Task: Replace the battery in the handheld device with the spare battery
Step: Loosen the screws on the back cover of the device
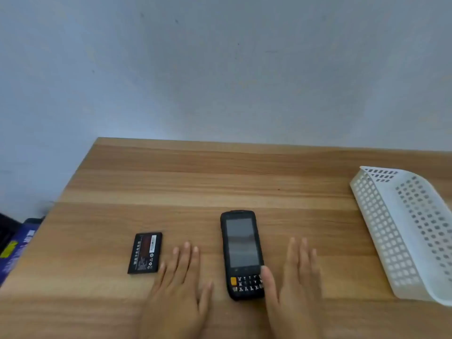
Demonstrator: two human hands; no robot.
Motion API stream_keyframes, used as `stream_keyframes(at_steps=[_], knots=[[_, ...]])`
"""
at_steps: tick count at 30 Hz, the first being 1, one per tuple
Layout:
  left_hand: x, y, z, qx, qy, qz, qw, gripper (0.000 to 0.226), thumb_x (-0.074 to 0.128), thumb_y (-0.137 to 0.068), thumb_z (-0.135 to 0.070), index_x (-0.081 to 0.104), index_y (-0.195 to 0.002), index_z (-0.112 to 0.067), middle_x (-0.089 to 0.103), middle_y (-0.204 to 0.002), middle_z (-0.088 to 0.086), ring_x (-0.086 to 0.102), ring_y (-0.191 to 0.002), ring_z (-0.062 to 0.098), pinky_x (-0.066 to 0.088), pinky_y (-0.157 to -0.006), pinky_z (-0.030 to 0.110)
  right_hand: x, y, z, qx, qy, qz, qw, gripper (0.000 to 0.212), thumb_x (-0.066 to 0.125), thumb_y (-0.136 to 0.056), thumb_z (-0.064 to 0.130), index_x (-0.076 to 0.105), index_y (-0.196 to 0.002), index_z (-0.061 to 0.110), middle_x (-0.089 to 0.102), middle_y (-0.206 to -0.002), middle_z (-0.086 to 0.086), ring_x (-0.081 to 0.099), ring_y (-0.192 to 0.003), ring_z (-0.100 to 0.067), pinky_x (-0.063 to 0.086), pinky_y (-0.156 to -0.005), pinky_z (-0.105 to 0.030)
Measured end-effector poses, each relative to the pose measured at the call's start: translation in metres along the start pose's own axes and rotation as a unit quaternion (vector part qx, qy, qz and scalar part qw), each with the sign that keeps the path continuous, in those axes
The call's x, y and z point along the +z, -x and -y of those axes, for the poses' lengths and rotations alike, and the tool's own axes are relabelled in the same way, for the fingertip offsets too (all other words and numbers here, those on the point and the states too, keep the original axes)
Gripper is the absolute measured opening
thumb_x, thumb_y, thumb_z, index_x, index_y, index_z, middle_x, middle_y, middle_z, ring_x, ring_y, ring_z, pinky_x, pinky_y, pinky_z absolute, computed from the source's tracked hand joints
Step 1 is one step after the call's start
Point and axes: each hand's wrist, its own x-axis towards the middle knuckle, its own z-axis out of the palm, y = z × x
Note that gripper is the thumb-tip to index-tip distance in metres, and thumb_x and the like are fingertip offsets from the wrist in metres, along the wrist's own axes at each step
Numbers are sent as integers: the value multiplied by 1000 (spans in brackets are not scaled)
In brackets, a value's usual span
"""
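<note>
Black and slab-shaped, the rugged plastic handheld device with a grey screen and small keypad (242, 255) lies face up on the light wood-grain table (220, 177), between the two hands. The step in hand looks like the first one: picking the device up so it can be turned over to reach the battery cover on its back. To do it well, I would close the right hand (297, 282) around the lower, keypad end, thumb on one long edge and fingers on the other, lift it clear, then flip it, keeping pressure off the keys and screen.

Neither grip holds anything. The left hand (182, 285) rests flat, fingers spread, just left of the device and not touching it. The right hand is likewise spread flat to the device's right; its thumb lies against or over the keypad edge, and I cannot tell whether it presses.

Beyond the left hand's little finger, near but apart, the flat black rectangular spare battery with printed label (145, 253) lies label up. Well off to the right of the right hand sits a white perforated plastic basket (401, 231).
</note>
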Motion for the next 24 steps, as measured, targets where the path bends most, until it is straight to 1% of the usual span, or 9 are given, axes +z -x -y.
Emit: stream_keyframes(at_steps=[3, 7, 14, 15, 17, 19, 21, 22, 24], knots=[[-4, -1, 0, -4, 30, 3, 1000, 68, 14, -95, -56, 41, -138, -11, 43, -141, 9, 21, -135, 18, 9, -107, 32, 10, 3, 28, -71, -10, 25, 997, 101, 14, -64, 81, -51, -116, 25, -51, -127, 11, -32, -135, -13, -13, -110, -30], [2, 1, 2, 8, 27, -4, 1000, 67, 13, -95, -57, 37, -139, -12, 41, -142, 9, 21, -136, 18, 9, -107, 32, 21, 2, 35, -61, -33, 32, 997, 114, 43, -68, 79, -38, -131, 30, -33, -148, 11, -11, -145, -19, 3, -117, -33], [2, 1, -2, 2, 26, -38, 999, 70, 14, -95, -57, 43, -137, -10, 41, -142, 9, 8, -141, 9, 12, -108, 32, 30, 1, 25, -60, -202, -8, 977, 90, 63, -80, 44, 6, -147, 26, 9, -156, 4, 16, -141, -18, 20, -110, -23], [2, 0, -3, -1, 30, -43, 999, 71, 14, -95, -57, 45, -136, -9, 42, -141, 9, 4, -140, 7, 12, -108, 32, 32, 0, 18, -32, -285, -2, 958, 81, 65, -80, 39, 21, -146, 23, 24, -152, 4, 25, -139, -16, 25, -105, -16], [0, 0, -4, 0, 23, -40, 999, 69, 13, -95, -57, 41, -138, -10, 41, -142, 9, 5, -141, 8, 11, -108, 32, 27, -4, 12, 40, -499, 27, 865, 70, 68, -70, 44, 49, -132, 18, 56, -126, -1, 51, -120, -21, 42, -92, -17], [-2, 0, -4, 5, 6, -26, 1000, 67, 12, -96, -56, 36, -139, -10, 41, -142, 9, 16, -138, 15, 10, -107, 33, 23, -6, 7, 134, -652, 45, 745, 46, 64, -73, 52, 60, -110, 24, 63, -105, -6, 61, -98, -26, 49, -89, -39], [-3, 2, -3, 3, -6, -11, 1000, 68, 13, -96, -54, 39, -139, -7, 41, -142, 11, 26, -132, 18, 10, -107, 33, 22, -4, 5, 211, -722, 59, 656, 23, 46, -95, 31, 58, -108, 16, 62, -100, -10, 61, -85, -28, 52, -74, -45], [-3, 3, -3, 0, -9, -7, 1000, 69, 13, -96, -54, 40, -139, -7, 40, -143, 10, 27, -132, 19, 10, -108, 33, 19, -1, 5, 217, -727, 66, 648, 24, 40, -98, 23, 55, -114, 14, 62, -102, -12, 62, -82, -29, 54, -65, -42], [-3, 4, -2, -2, -15, -4, 1000, 69, 14, -97, -54, 40, -139, -7, 38, -144, 10, 25, -133, 19, 10, -108, 33, 21, 4, 1, 193, -700, 57, 686, 24, 36, -99, 20, 50, -119, 20, 59, -111, -12, 64, -81, -30, 57, -51, -33]])
